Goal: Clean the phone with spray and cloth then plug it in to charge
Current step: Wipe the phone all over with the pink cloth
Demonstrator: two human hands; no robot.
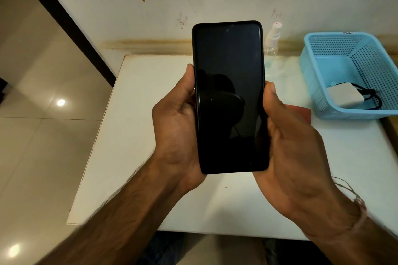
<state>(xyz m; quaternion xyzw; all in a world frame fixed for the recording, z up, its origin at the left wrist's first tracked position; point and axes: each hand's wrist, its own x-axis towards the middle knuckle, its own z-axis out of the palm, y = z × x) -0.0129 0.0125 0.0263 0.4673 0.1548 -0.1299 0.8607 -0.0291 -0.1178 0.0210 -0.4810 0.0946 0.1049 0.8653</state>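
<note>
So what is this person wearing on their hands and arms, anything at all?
Very little. Both forearms are bare, with no sleeves in view, and neither the left hand nor the right hand has gloves or visible rings. A thin, frayed thread band circles the right wrist.

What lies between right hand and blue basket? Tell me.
In the head view, a red cloth, partly hidden by the right hand, lies on the table.
</note>
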